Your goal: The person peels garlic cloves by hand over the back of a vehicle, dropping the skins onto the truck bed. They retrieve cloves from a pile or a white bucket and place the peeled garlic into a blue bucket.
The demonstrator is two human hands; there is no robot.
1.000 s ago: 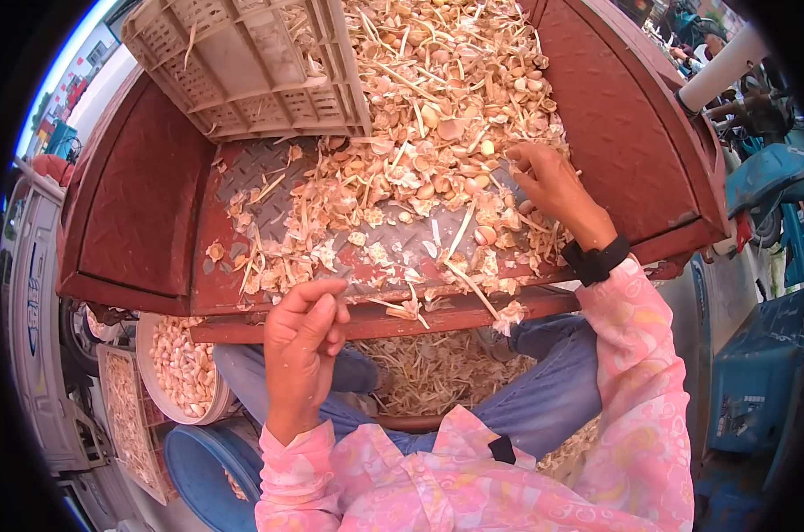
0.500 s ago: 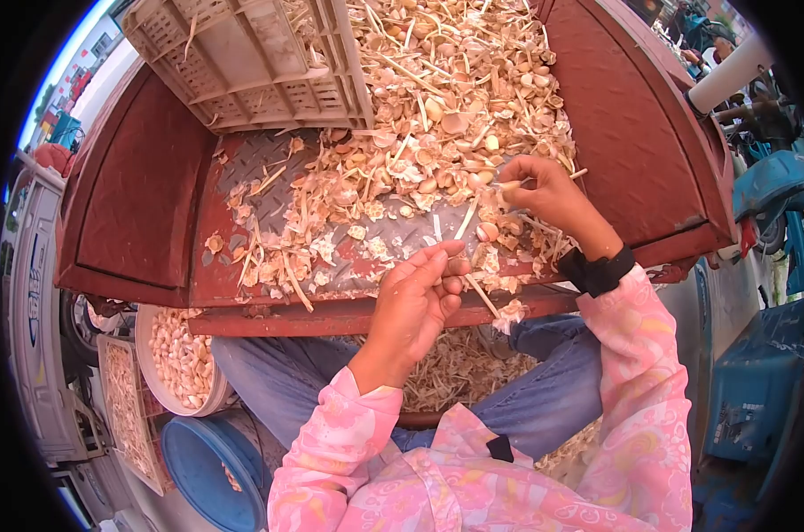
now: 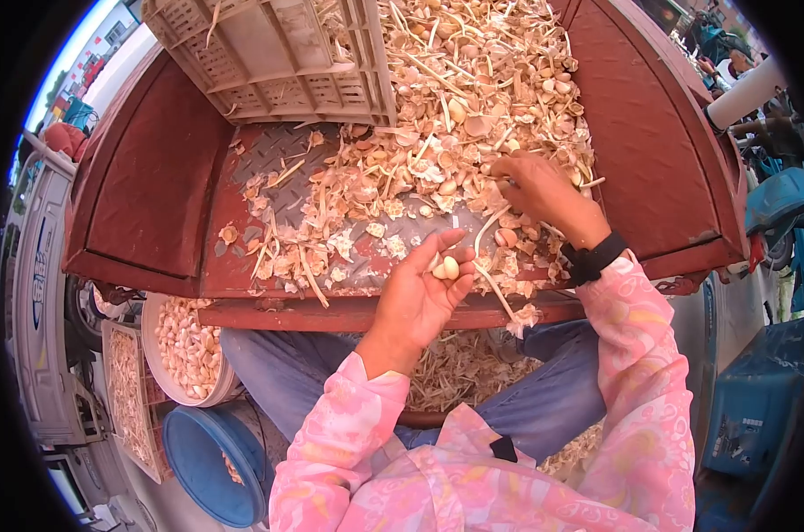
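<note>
I note a peeled garlic clove (image 3: 450,267) resting in the left hand (image 3: 417,297) — palm up, fingers loosely curled about it, above the red tray edge (image 3: 349,312). My right hand (image 3: 537,188) is pressed into the heap of garlic skins and cloves (image 3: 455,115); its grip I cannot tell. A white basin of cloves (image 3: 185,348) sits lower left.

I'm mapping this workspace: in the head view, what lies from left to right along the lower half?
Flat tray of cloves → white bowl of garlic cloves → blue bucket → left hand holding a clove → right hand in the garlic skins.
</note>
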